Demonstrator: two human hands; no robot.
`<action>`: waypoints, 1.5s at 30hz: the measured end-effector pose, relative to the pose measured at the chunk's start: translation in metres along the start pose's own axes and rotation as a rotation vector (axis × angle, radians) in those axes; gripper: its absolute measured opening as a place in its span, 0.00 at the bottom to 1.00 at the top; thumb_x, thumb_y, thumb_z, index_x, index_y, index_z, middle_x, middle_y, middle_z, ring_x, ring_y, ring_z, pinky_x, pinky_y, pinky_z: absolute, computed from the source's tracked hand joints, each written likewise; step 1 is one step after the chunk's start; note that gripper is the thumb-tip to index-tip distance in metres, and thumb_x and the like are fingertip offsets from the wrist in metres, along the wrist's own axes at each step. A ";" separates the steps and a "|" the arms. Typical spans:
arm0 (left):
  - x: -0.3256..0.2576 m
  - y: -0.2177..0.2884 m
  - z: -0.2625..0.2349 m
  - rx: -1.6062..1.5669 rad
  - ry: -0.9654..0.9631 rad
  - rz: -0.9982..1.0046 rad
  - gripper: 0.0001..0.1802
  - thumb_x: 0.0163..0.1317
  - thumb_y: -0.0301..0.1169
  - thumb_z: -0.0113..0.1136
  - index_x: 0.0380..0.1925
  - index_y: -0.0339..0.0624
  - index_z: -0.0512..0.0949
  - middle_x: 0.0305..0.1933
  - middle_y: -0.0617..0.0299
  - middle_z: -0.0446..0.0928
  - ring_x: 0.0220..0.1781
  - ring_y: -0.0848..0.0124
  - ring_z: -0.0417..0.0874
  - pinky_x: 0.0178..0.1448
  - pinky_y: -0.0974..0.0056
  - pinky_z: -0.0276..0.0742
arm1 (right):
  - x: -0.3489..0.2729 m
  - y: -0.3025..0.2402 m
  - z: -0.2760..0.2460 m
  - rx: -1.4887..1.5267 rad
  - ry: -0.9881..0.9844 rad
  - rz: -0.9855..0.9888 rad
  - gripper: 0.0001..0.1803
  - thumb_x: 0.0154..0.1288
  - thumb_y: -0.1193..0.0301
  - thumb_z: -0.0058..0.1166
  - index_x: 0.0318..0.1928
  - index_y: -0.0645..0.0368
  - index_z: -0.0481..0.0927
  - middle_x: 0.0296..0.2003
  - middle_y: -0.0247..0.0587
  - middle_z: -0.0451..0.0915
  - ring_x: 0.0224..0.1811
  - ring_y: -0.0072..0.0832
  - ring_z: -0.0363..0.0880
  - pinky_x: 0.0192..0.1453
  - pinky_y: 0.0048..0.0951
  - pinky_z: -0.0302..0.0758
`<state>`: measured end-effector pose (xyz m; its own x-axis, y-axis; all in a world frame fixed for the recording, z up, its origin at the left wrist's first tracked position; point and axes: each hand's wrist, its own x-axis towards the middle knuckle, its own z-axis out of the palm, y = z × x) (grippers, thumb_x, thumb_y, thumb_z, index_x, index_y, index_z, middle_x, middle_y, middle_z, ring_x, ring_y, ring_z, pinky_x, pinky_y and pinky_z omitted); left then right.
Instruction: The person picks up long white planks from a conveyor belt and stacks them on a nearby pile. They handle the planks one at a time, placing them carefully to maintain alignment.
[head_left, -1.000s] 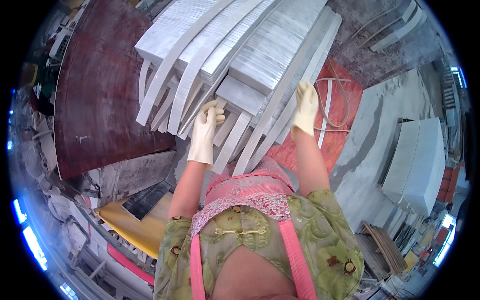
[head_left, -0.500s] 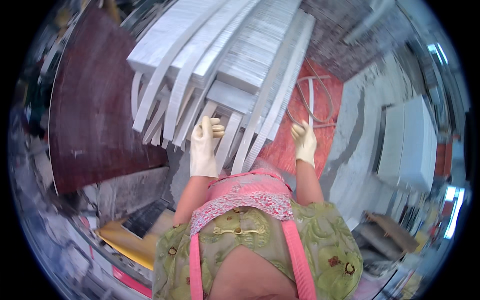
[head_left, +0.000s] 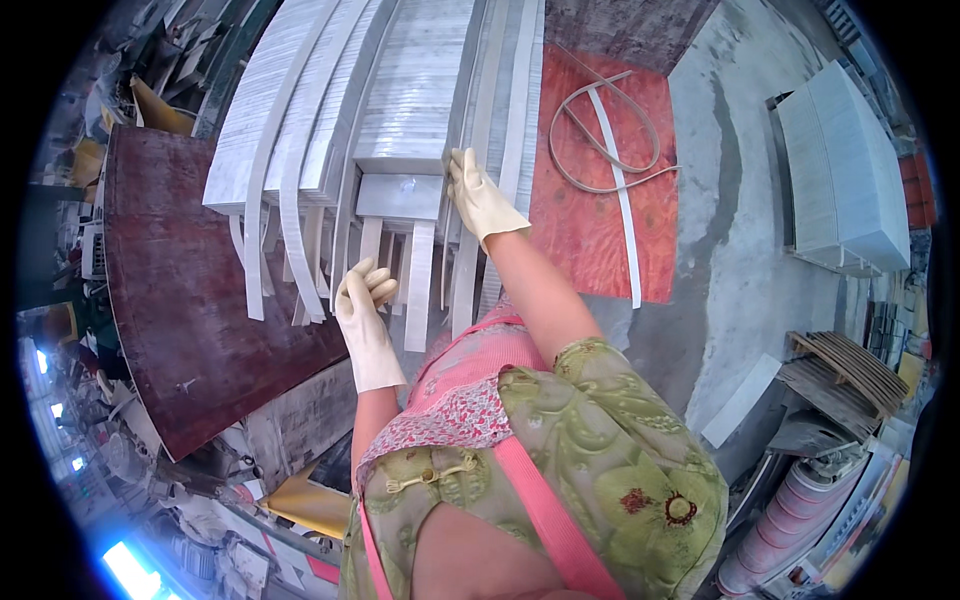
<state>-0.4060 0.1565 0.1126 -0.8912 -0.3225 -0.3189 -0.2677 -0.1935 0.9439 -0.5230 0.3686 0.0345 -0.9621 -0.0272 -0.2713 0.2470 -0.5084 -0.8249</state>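
Head view, left to right: dark red-brown curved board (head_left: 190,290) lies on the floor at left, partly under a stack of curved white stone strips (head_left: 300,150). Strips fan out toward the person, ends staggered, several overlapping.

Left hand (head_left: 365,320), in a cream rubber glove, hangs just off the near ends of the strips. Fingers (head_left: 368,280) curled loosely together, holding nothing; fingertips sit just beside the end of a narrow strip (head_left: 420,285), contact unclear.

Middle of the stack: a wider ribbed white slab (head_left: 415,90) lies on top, with a short flat grey-white piece (head_left: 400,197) under its near edge.

Right hand (head_left: 480,200), same kind of glove, rests on the near right corner of the ribbed slab. Fingers (head_left: 462,168) spread flat against the slab edge, thumb side toward the flat piece. Grip not closed around anything, more a press on the edge.

Right of that: orange-red board (head_left: 600,220) on the floor carrying a loose loop of pale strapping (head_left: 600,130). Grey concrete floor (head_left: 720,230) beyond, then a block of stacked white slabs (head_left: 840,170) at far right and a slatted wooden pallet (head_left: 850,365) below it.
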 end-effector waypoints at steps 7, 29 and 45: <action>-0.005 0.022 0.029 0.062 -0.019 0.058 0.25 0.78 0.43 0.51 0.56 0.28 0.77 0.41 0.54 0.84 0.36 0.72 0.85 0.46 0.69 0.81 | -0.015 -0.022 0.005 0.055 0.023 0.010 0.49 0.78 0.37 0.32 0.79 0.67 0.47 0.79 0.59 0.49 0.83 0.40 0.47 0.84 0.39 0.48; 0.214 0.132 0.063 1.369 -0.245 0.962 0.24 0.77 0.35 0.49 0.69 0.37 0.70 0.70 0.45 0.71 0.75 0.50 0.67 0.79 0.46 0.53 | 0.101 -0.051 0.007 -0.278 0.613 -0.470 0.30 0.85 0.56 0.34 0.77 0.61 0.57 0.76 0.47 0.59 0.79 0.33 0.58 0.81 0.34 0.55; 0.224 0.129 0.059 1.361 -0.214 1.010 0.25 0.75 0.37 0.53 0.69 0.40 0.71 0.70 0.45 0.72 0.73 0.49 0.70 0.77 0.46 0.56 | 0.036 -0.087 -0.042 -0.086 0.629 -0.217 0.36 0.84 0.48 0.31 0.77 0.63 0.57 0.77 0.51 0.57 0.81 0.37 0.52 0.84 0.34 0.48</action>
<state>-0.6617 0.1138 0.1680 -0.8892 0.3313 0.3156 0.3969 0.9017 0.1715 -0.5747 0.4477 0.0760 -0.7467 0.5880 -0.3109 0.0891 -0.3748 -0.9228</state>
